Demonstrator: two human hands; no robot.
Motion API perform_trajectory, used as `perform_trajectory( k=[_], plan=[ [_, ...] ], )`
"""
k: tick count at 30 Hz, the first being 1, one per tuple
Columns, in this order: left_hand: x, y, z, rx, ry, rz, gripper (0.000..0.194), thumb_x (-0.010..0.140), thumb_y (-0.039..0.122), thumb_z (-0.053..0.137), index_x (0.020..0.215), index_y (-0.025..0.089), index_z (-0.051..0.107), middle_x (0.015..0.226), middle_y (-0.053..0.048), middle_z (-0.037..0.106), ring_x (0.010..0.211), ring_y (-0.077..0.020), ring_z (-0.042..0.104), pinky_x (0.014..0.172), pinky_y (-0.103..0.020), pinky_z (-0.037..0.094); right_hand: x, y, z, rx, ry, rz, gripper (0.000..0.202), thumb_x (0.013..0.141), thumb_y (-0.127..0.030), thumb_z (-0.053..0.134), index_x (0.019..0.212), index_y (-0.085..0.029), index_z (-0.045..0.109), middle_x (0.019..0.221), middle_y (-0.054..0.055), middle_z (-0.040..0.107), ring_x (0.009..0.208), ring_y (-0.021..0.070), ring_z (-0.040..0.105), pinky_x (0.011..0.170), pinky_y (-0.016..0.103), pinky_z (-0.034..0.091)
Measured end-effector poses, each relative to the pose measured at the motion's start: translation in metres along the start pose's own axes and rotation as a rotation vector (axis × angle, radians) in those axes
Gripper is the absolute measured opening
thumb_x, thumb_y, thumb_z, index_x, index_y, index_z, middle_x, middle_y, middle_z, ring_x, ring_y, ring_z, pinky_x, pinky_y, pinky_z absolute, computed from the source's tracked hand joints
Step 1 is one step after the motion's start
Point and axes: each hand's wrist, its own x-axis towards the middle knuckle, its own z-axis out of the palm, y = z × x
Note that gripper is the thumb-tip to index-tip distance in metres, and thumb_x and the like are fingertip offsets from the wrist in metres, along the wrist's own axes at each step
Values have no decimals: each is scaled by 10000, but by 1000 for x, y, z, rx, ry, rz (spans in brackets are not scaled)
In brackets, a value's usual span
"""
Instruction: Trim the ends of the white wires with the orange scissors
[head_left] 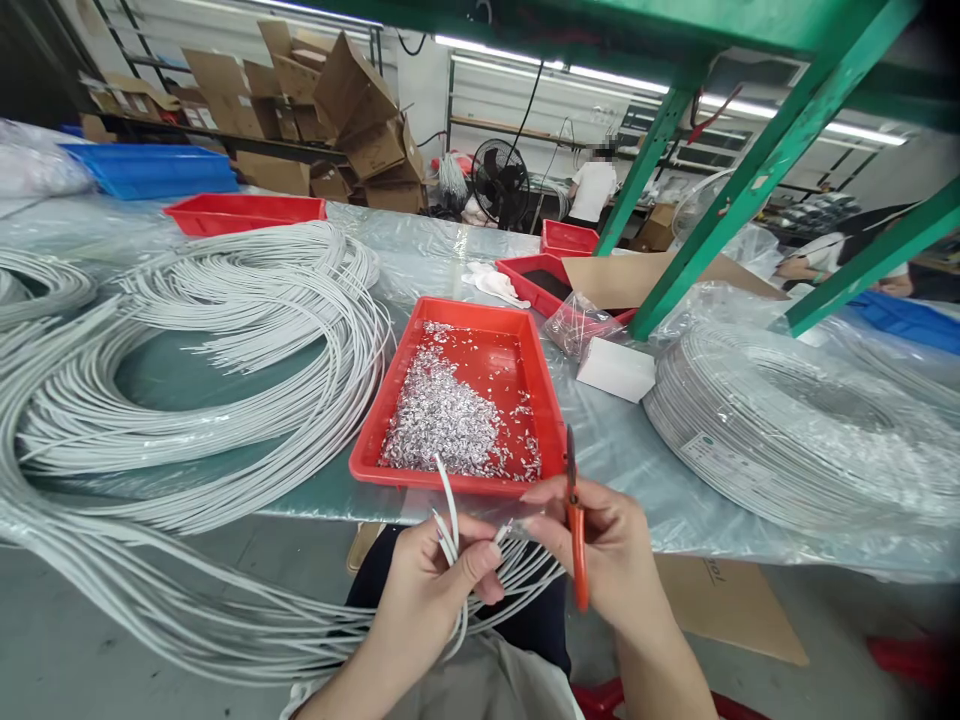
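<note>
My left hand [442, 575] is closed around a few white cables [448, 500], whose ends stick up between the fingers. One cable end [504, 532] points right from the thumb, with thin wires showing at its tip. My right hand [600, 545] holds orange-handled scissors [576, 535], blades upward, while its thumb and forefinger reach close to that cable end; whether they touch it I cannot tell. Just beyond both hands sits a red tray [525, 487] with a heap of small shiny metal pieces [450, 415]. More cables run across my lap beneath the hands.
Large loops of white cable [247, 420] cover the table's left side. On the right lie a wrapped cable coil [795, 430], a white box [616, 370] and green metal posts [750, 170]. Farther back are a red bin [247, 212], a blue bin [150, 172] and a person [592, 190].
</note>
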Motion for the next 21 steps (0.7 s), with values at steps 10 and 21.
perform_trajectory(
  k=[10,21],
  plan=[
    [15,1,6,70,111,212,57,679,199,666,664,157,631,443,46,598,404,-84,567,433,-156,461,12,4,16,-22,-2,45,188,632,-204,736,561,-163,567,481,-68,445,455,89,392,450,195,354],
    [20,4,5,176,63,243,82,734,222,624,692,156,647,572,5,659,447,-92,590,461,-170,492,20,5,12,-47,-65,33,200,651,-188,725,557,-166,550,483,-64,472,450,88,410,445,182,365]
  ],
)
